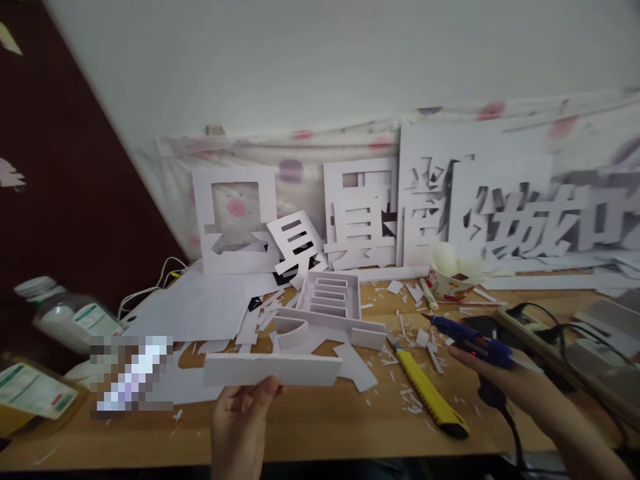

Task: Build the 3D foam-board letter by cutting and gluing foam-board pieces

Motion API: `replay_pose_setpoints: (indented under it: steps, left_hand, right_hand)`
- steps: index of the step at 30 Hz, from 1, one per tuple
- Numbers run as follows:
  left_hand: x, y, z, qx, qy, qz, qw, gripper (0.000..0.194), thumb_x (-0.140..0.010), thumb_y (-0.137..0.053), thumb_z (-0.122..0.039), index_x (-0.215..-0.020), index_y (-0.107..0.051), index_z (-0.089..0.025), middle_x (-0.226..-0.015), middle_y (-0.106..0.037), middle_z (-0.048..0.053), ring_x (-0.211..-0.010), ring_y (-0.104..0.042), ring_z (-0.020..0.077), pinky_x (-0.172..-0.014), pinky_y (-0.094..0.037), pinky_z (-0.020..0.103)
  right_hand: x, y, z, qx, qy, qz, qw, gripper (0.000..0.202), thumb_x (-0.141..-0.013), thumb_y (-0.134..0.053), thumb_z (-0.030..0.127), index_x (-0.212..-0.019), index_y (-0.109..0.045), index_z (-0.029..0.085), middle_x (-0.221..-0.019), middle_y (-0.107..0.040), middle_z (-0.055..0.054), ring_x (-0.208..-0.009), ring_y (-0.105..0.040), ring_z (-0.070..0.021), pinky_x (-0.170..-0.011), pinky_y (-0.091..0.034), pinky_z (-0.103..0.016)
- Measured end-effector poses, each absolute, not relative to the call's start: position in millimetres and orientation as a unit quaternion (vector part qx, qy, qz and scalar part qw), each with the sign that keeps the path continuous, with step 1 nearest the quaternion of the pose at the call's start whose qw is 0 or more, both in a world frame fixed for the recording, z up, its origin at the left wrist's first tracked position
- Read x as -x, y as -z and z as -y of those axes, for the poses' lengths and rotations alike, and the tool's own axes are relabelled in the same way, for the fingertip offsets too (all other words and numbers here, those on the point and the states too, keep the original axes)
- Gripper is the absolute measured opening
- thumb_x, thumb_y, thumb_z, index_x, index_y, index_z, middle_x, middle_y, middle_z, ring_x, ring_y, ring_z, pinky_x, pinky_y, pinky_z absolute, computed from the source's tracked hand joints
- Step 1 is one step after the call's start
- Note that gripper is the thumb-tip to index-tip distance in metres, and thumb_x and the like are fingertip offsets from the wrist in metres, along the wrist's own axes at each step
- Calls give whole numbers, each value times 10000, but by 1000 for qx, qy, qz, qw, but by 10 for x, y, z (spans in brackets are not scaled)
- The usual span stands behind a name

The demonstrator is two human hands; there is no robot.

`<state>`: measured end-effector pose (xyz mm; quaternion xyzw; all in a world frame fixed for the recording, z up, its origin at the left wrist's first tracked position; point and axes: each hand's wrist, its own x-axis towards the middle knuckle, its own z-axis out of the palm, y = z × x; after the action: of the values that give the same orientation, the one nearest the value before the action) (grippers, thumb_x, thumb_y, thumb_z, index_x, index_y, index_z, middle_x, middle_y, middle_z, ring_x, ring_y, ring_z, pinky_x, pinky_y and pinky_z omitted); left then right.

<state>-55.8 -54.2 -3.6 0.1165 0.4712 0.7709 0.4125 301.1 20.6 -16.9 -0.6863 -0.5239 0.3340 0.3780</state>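
My left hand (245,417) pinches the lower edge of a long white foam board strip (273,371), held up above the front of the table. In my right hand (530,390) is a blue hot glue gun (473,340), its dark nozzle pointing left and a cord hanging below. Beyond the strip lies a white raised foam board character (350,323) with upright side walls and a barred upper part. Between the hands a yellow box cutter (430,390) rests on the table, blade toward the character. A flat white cut-out (300,243) leans behind it.
White boards with cut-out characters (540,220) lean along the back wall. White scraps litter the wooden table (345,437). A paper bowl (453,283) stands behind the glue gun. A power strip (530,323) with cables lies right; bottles (70,317) stand left, near a blurred-out patch.
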Motion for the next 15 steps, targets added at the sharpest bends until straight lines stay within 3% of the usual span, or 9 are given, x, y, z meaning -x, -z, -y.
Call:
replay_pose_setpoints:
  steps: [3,10,15]
  left_hand:
    - [597,51,485,-146,-768,-463,418,505,-342,-980,-292,-765,-738,-161,-720,-752,12,-654,-703,144,-567,-604,188]
    - [736,10,307,-224,-753,-479,393,419,-429,-959,-313,-755,-734,-176,-715,-758,-7,-635,-700,130,-619,-600,178]
    - [855,50,243,-321,-723,-503,348,320,-543,-913,-295,-795,-739,-201,-722,-764,-15,-676,-710,140,-682,-581,187]
  right_hand:
    - [-3195,372,-363,721,-250,499,410,430,-568,-720,628,-641,-670,207,-429,-551,8,-416,-521,-182,-394,-418,-292]
    - [-3069,627,-523,748,-192,499,393,458,-541,-668,675,-590,-665,219,-529,-666,-71,-598,-667,-323,-521,-483,-368]
    - [-3219,699,-390,750,-163,500,402,591,-501,-667,665,-859,-648,195,-859,-748,-144,-781,-703,-360,-685,-543,-434]
